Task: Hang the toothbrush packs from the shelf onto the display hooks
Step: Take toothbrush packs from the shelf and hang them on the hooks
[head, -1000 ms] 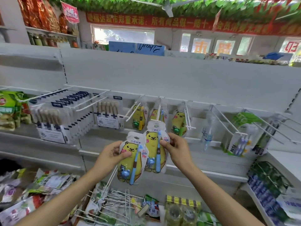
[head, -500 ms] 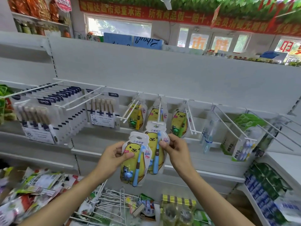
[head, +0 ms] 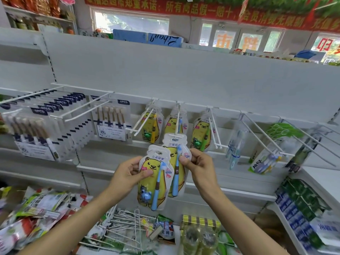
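My left hand grips a yellow bear toothbrush pack with a blue brush, held low in front of the shelf. My right hand pinches the right edge of a second bear pack, whose hang hole sits at the tip of the middle display hook. Three more bear packs hang at the back on neighbouring hooks: one with a yellow brush, one with a blue brush, one with a green brush.
Several white multi-brush packs fill the left hooks. Bare white hooks jut out on the right beside clear and green toothbrush packs. Loose wire hooks and mixed packets lie on the lower shelf.
Both hands have risen slightly. The right-hand pack's top has moved up to the tip of the middle hook, while the left-hand pack stays just below and in front of it.
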